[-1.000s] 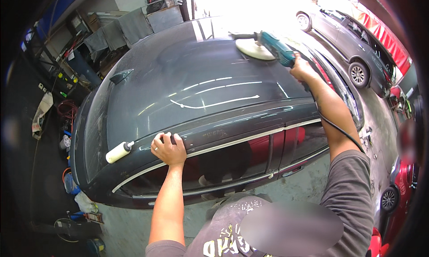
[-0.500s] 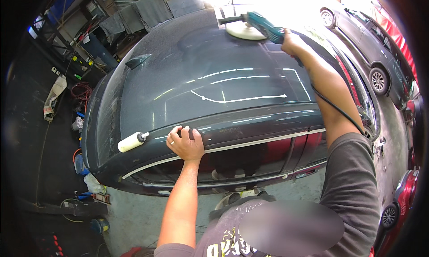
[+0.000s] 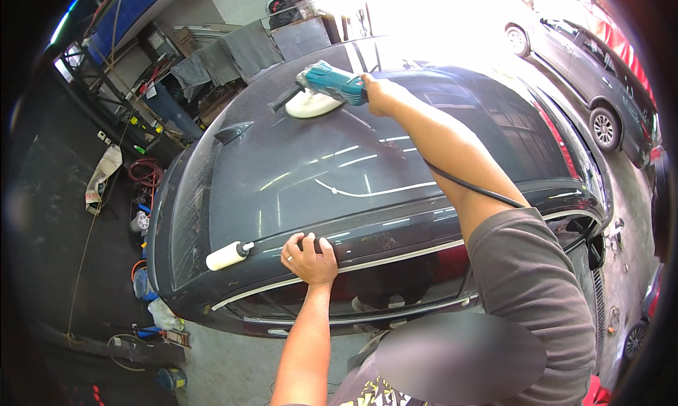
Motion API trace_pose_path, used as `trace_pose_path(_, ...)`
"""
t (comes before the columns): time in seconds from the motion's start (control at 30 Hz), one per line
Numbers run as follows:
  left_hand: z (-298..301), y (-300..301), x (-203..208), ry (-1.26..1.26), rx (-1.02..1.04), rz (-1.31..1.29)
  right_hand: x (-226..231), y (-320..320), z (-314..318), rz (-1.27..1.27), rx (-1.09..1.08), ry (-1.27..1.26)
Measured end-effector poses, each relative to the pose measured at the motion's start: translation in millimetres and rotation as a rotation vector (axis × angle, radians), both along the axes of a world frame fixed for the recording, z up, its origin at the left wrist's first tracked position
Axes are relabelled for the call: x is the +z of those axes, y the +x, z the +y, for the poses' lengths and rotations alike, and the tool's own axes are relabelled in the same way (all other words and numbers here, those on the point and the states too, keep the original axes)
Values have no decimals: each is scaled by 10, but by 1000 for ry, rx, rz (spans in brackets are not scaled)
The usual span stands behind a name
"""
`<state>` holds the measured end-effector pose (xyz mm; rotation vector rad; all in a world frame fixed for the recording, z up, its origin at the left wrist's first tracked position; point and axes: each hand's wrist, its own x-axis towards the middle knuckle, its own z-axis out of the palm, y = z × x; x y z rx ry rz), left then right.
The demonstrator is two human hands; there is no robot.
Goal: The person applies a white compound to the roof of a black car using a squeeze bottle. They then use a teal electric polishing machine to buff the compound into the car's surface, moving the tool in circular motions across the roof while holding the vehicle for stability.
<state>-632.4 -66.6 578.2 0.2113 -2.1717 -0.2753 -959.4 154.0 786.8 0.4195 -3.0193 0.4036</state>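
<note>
My right hand [image 3: 380, 95] grips the rear body of a teal car polisher [image 3: 335, 83] over the far part of a dark car roof [image 3: 296, 162]. Its round white pad [image 3: 311, 106] lies against the roof, and a black side handle [image 3: 285, 98] juts out to the left. A black cord [image 3: 466, 180] trails along my right forearm. On the near roof edge rests my left hand [image 3: 311, 260], fingers spread and holding nothing. A white squeeze bottle [image 3: 228, 256] lies on its side just left of that hand. Thin white streaks, some looking like reflections, cross the roof.
A shark-fin antenna [image 3: 233, 132] rises from the roof's left end. Grey cloths [image 3: 247, 53] hang behind the car. A coiled red hose [image 3: 145, 173] and assorted gear stand at left. Another dark car [image 3: 586, 70] is parked at the far right.
My right hand has swept the polisher leftward across the roof, and its pad now sits nearer the antenna. The view has shifted slightly. My left hand stays on the roof edge.
</note>
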Motion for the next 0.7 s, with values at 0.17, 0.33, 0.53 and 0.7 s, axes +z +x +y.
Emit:
trace_pose_path(0.17, 50, -13, 21, 16, -21, 20, -128, -394, 524, 60, -155, -50)
trace_pose_path(0.33, 50, 4, 3, 19, -15, 22, -55, -410, 1223, -48, -359, -85)
trace_pose_path(0.53, -5, 22, -26, 5, 7, 9, 10, -121, 1840, -106, -493, -92)
trace_pose_path(0.7, -27, 12, -1, 10, 0, 29, -191, -39, 2525, -42, -499, -28)
